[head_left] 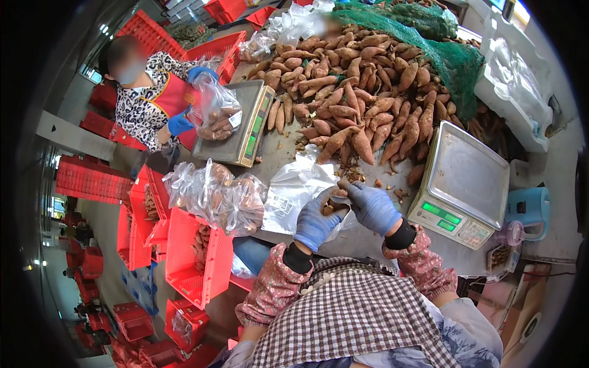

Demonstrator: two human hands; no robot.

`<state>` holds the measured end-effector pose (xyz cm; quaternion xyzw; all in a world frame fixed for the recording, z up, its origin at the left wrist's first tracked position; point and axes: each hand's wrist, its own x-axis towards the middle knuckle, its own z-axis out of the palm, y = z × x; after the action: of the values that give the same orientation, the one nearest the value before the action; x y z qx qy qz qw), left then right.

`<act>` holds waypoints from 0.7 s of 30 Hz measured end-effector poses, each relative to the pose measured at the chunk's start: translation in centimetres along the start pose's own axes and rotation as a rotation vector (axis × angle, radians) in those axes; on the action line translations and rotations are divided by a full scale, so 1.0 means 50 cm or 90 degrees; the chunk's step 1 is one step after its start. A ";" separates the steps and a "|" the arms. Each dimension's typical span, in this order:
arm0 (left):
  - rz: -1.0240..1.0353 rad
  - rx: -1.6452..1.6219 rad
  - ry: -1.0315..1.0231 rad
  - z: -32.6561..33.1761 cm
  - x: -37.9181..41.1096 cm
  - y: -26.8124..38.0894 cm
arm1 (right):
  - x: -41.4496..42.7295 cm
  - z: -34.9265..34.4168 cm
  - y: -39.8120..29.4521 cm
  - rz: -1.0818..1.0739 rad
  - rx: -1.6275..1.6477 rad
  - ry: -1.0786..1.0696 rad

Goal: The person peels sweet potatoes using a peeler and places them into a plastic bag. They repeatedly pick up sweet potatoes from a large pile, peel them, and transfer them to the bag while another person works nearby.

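Observation:
My left hand (317, 221), in a blue glove, grips a sweet potato (327, 209), mostly hidden by the fingers. Close against it, my right hand (373, 206), gloved alike, has its thumb and fingers closed on what looks like a small knife; only a flat grey blade (341, 200) shows at the sweet potato. Beneath and left of the hands lies a clear plastic bag (294, 188) with printing. Brown trimmings (352, 175) are scattered just beyond my fingers. Farther back rises a large heap of sweet potatoes (359, 96).
A digital scale (469, 179) stands right, near a blue jug (528, 211). Filled bags (216, 198) sit left, above red crates (198, 271). Across the left side, a blue-gloved co-worker (158, 99) holds a bag of sweet potatoes (218, 122) over another scale (234, 133). Green netting (441, 60) drapes the heap.

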<state>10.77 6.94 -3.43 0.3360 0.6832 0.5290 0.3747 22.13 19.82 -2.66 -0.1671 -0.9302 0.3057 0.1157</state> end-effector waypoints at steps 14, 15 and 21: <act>-0.078 -0.345 0.013 -0.060 -0.010 0.004 | -0.016 0.060 0.167 0.168 0.130 0.170; -0.140 -0.376 -0.033 -0.070 -0.003 0.003 | -0.017 0.040 0.110 0.175 0.202 0.162; -0.185 -0.567 -0.015 -0.043 0.019 -0.054 | -0.003 0.059 0.002 0.038 0.114 0.155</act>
<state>8.29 6.16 -5.87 0.0490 0.4253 0.7092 0.5602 21.36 18.28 -5.09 -0.2195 -0.8730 0.3680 0.2328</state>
